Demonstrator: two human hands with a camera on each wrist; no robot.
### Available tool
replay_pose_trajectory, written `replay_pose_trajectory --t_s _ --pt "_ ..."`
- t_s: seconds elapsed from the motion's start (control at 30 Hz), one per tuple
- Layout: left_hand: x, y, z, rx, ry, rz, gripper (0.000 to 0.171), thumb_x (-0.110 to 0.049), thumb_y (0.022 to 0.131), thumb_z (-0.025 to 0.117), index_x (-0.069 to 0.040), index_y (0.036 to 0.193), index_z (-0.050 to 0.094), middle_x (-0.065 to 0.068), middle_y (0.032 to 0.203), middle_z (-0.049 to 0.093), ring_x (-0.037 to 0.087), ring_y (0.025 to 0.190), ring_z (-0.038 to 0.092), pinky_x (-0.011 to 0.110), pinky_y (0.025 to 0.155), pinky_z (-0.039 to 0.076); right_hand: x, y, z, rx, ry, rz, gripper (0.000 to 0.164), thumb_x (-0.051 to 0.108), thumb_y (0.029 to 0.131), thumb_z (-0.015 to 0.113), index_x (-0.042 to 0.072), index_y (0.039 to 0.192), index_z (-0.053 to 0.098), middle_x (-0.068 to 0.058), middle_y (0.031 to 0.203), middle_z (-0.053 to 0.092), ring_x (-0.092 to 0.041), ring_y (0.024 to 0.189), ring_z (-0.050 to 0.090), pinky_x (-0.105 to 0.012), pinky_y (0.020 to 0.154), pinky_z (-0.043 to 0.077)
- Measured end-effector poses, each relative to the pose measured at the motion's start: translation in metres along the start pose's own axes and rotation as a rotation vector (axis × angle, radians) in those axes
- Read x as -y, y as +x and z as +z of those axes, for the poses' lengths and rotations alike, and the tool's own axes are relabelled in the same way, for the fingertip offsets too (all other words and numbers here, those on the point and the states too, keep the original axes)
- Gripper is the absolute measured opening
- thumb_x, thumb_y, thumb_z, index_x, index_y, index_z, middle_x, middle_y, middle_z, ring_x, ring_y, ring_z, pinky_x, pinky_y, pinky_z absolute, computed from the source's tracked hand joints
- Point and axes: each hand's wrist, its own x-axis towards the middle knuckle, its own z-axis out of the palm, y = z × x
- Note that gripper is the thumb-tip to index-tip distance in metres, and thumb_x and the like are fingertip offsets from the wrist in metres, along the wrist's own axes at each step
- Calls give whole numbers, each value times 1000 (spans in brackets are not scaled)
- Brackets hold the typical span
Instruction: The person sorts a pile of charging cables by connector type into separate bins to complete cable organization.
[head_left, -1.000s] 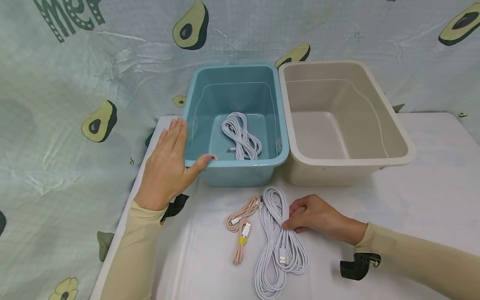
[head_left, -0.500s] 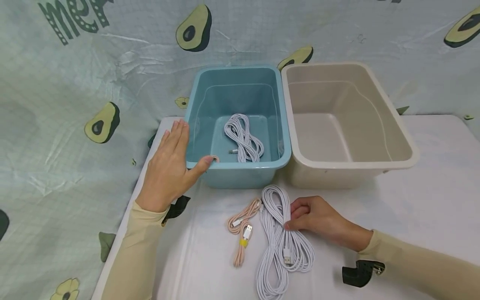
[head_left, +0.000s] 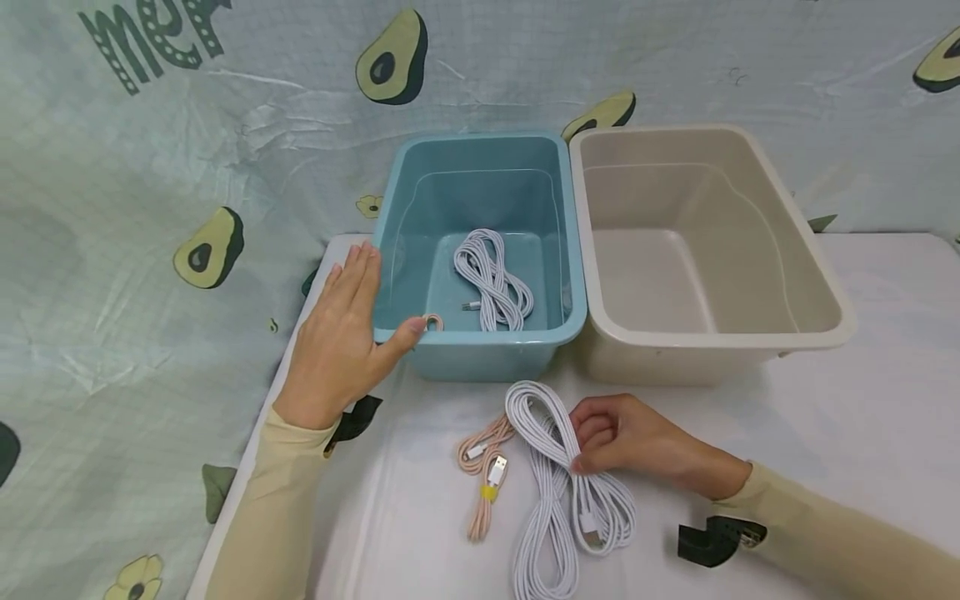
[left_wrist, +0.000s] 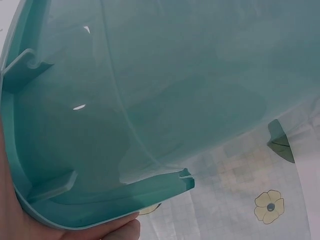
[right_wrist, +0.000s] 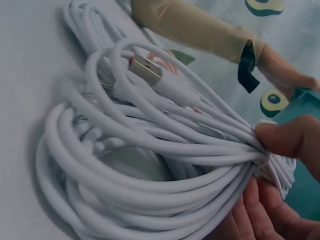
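Note:
My right hand [head_left: 622,433] pinches a bundled white USB cable [head_left: 558,433] at its middle. In the right wrist view the thumb and fingers [right_wrist: 257,212] close around the coils, and a metal USB plug [right_wrist: 145,69] shows among the loops. Another white cable bundle [head_left: 546,554] lies on the table beneath it. Just left are pinkish cables [head_left: 483,471] with a yellow tie. Against the front-left corner of the blue bin [head_left: 487,360] rests my left hand [head_left: 330,358], fingers straight, thumb over the rim. Inside that bin lie a white cable [head_left: 491,279] and a pinkish loop [head_left: 433,322], mostly hidden.
A beige bin [head_left: 705,360] stands right of the blue one, their rims side by side. Both stand on a white-covered table [head_left: 885,467]. Behind and to the left hangs a pale sheet [head_left: 292,108] with avocado prints.
The upper end of the gripped white cable has tilted left and come up a little, apart from the other bundle. My left hand stays at the blue bin.

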Motion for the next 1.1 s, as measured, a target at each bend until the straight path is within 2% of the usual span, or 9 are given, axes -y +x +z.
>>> replay_pose_trajectory --t_s 0.1,0.23,0.5,0.67,0.77,1.1 --pt "-1 0 0 -11 4 9 113 -86 94 23 7 158 34 25 166 35 38 158 32 49 134 22 1 4 3 36 -3 -11 44 1 76 85 -9 113 61 7 86 70 1 76 65 -14 73 58" --pt "-1 0 1 -16 8 17 113 -86 95 23 7 158 34 25 166 35 38 158 32 49 134 22 3 9 7 37 -12 -34 45 3 77 84 -8 115 62 5 90 73 -1 81 70 -16 77 60" --pt "-3 1 1 -8 18 21 115 -87 93 19 7 158 34 25 166 35 37 158 32 49 134 23 3 14 15 52 61 -90 47 -1 77 82 -15 114 57 6 90 70 0 80 68 -14 77 59" --pt "-3 1 1 3 25 17 114 -87 94 18 5 158 34 24 166 35 37 158 32 49 133 24 3 18 18 60 87 -90 46 -2 77 83 -12 113 57 7 87 67 1 77 63 -12 73 57" --pt "-2 1 0 -8 31 15 114 -87 94 17 6 158 34 25 166 36 38 158 33 50 133 24 6 21 18 60 89 -101 45 -2 77 83 -10 113 57 7 87 67 2 77 62 -12 73 56" --pt "-2 0 -1 -15 27 5 115 -87 93 20 7 157 35 25 165 36 38 158 32 50 133 24 23 23 21 69 100 -150 45 -2 77 84 -13 112 56 8 89 71 0 79 68 -15 77 60"
